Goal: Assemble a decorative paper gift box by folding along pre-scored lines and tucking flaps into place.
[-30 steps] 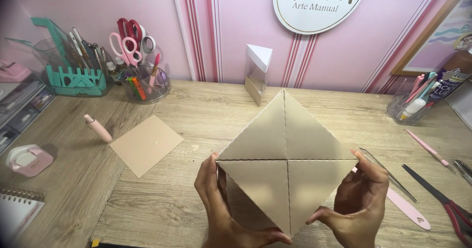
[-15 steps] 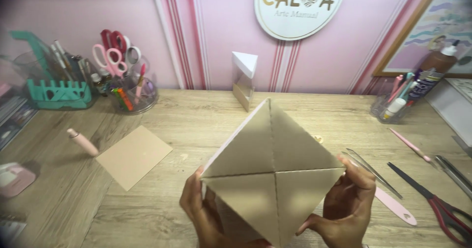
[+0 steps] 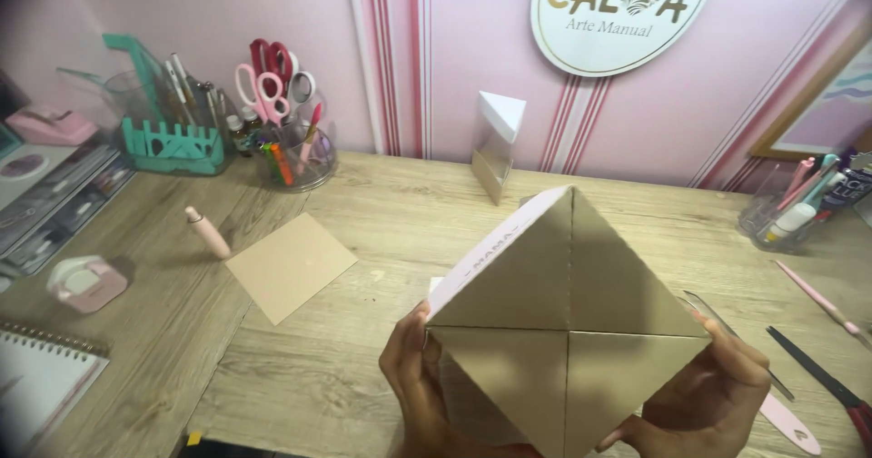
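L fingers: left hand curled round the lower-left edge of the kraft card box, thumb on the front panel, rest hidden behind. Clamped on it, not loose.
R fingers: right hand cupping the lower-right corner of the box, fingers wrapped under/behind, tips at the bottom edge. Also gripping.
Box pos: held up in the air betw. both hands, above the wooden desk, tilted so its square face shows as a diamond, top corner pointing away.
Box make: brown card, 4 triangular flaps meeting at centre; pale strip along the upper-left side.
Handling (judgement): prob. light, hollow, stiff-ish but dents easily; flaps could spring at centre seam. Best held at edges/corners w/ flat fingers, as now; don't squeeze mid-panel.
Near box, left: loose kraft card square flat on desk, pink tube just beyond it.
Behind box: small clear box w/ white top by the wall.
Right of box: metal ruler and pink tool partly under the right hand's side; dark-handled scissors further out.
Far left of box: pink tape dispenser, spiral notebook, scissors cup.
Room: bare desk directly behind and left of box; right side crowded; desk's near edge close under the hands.
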